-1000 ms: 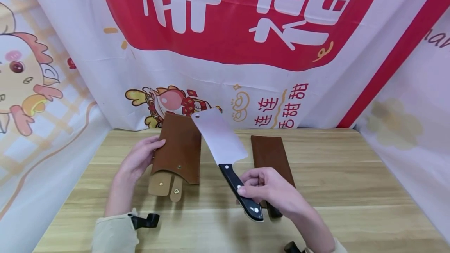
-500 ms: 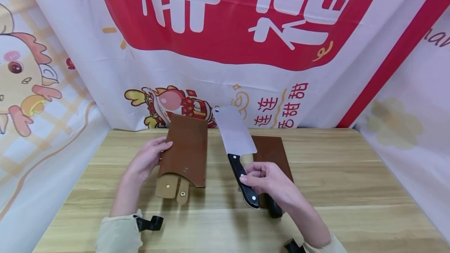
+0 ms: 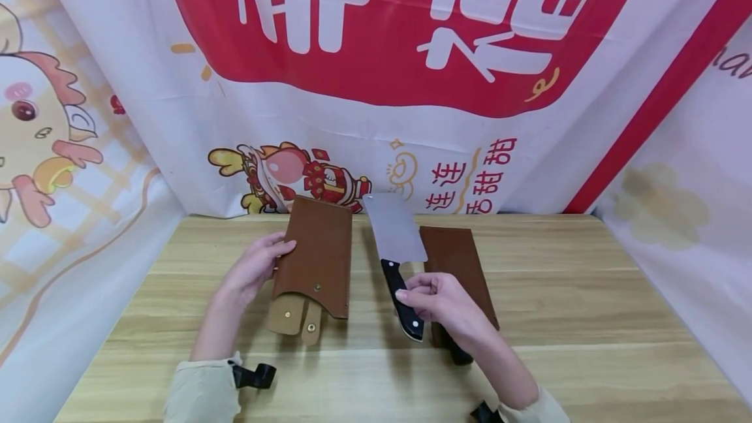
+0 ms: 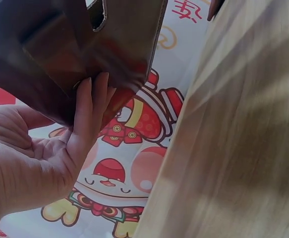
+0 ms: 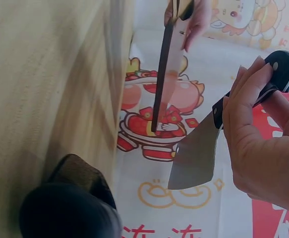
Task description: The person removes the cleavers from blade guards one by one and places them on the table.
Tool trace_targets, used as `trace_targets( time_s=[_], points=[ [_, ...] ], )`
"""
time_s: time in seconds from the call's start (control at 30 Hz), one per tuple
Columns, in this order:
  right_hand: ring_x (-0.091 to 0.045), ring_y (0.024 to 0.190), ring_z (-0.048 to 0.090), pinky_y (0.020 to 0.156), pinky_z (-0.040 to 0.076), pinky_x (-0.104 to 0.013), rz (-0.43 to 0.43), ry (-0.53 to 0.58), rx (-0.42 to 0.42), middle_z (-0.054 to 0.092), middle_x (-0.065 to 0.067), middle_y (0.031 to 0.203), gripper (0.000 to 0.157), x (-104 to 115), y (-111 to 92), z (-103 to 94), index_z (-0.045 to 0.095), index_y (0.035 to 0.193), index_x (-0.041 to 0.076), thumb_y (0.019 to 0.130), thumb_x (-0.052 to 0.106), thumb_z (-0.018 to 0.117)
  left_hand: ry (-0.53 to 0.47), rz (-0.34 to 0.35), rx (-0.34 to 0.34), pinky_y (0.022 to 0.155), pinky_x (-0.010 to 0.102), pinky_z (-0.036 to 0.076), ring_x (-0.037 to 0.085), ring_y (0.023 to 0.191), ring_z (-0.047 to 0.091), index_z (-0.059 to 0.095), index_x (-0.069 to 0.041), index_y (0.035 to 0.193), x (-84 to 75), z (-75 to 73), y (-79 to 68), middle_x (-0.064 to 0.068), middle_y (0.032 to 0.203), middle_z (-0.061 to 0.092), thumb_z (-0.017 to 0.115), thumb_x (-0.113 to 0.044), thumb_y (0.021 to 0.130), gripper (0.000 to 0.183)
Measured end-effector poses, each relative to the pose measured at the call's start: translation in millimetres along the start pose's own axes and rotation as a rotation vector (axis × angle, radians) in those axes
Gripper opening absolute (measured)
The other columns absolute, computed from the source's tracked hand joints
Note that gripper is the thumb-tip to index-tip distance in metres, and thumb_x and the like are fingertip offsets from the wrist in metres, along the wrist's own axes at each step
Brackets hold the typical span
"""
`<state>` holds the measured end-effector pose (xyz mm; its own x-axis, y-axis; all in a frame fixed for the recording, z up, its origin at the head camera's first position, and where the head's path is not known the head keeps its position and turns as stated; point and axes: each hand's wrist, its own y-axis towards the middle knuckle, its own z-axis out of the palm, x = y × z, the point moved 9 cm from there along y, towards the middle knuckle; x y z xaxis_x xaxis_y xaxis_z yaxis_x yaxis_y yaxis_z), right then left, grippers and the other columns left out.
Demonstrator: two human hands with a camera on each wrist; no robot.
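Observation:
My left hand [image 3: 258, 269] holds a brown leather knife sheath [image 3: 317, 247] by its left side, thumb on the front and fingers behind. The sheath's curved mouth faces me, with two tan snap straps [image 3: 286, 314] hanging below it. In the left wrist view, the fingers [image 4: 85, 106] lie against the back of the sheath [image 4: 119, 54]. My right hand [image 3: 443, 302] grips the black riveted handle of a cleaver [image 3: 395, 227], its broad blade pointing away from me. The right wrist view shows the cleaver [image 5: 196, 158] raised above the table, apart from the sheath [image 5: 166, 74].
A second brown sheath [image 3: 455, 253] lies on the wooden table [image 3: 587, 312] at the right, a black handle [image 3: 459, 352] sticking out of its near end. A printed white and red cloth [image 3: 376, 93] hangs behind the table and along both sides.
The left hand has moved right with the sheath. The cleaver has swung to the right and come lower, its blade now left of the second sheath.

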<state>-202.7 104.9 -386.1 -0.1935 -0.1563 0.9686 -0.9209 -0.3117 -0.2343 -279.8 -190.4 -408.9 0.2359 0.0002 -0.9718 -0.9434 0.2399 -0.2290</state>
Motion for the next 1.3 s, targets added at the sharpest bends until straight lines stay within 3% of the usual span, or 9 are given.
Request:
trace_targets(
  time_s=[1.03,1.3],
  points=[
    [-0.013,0.068,0.044,0.061,0.039,-0.027,0.02,-0.006,0.006,0.049,0.0,0.07,0.025,-29,20,6.4,0.067,0.096,-0.003,0.096,0.021,0.074,-0.026,-0.035,0.023,0.079,0.027,0.056,0.009,0.086,0.069,0.036,0.013,0.147,19.7,-6.2,11.2,-0.004,0.099,0.07,0.047,-0.015,0.11,0.048],
    [-0.011,0.069,0.05,0.062,0.046,-0.027,0.035,0.013,0.028,0.056,0.0,0.073,0.026,-36,23,10.1,0.069,0.1,-0.005,0.096,0.02,0.074,-0.013,-0.041,0.029,0.078,0.028,0.056,0.009,0.087,0.069,0.037,0.012,0.147,25.4,-7.7,13.8,-0.004,0.1,0.07,0.047,-0.016,0.11,0.047]
  ],
)
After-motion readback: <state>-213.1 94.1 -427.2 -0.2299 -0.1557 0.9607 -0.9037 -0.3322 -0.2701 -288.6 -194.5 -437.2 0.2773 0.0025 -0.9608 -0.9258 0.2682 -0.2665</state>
